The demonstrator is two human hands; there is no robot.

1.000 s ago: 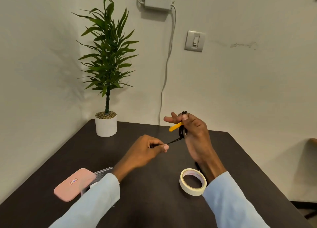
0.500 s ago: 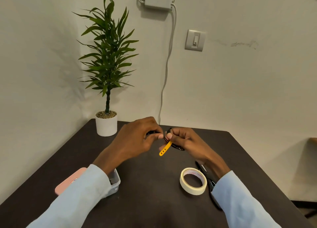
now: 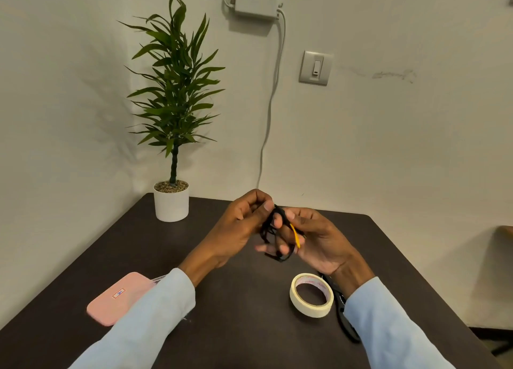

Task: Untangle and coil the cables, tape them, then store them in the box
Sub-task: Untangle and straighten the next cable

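Observation:
A thin black cable with a yellow strap hangs in small loops between both hands above the dark table. My left hand pinches the top of the loops with thumb and fingers. My right hand holds the coil, its fingers passing through the loops beside the yellow strap. A roll of cream masking tape lies flat on the table under my right wrist. The pink lid of the box lies at the left; my left sleeve hides the clear box itself.
Black scissors lie right of the tape, partly under my right sleeve. A potted plant in a white pot stands at the table's far left corner. A white wall cable runs down behind the table.
The hands came together from apart, and the stretched cable is now gathered into loops. The coil has turned so the yellow strap lies against my right palm.

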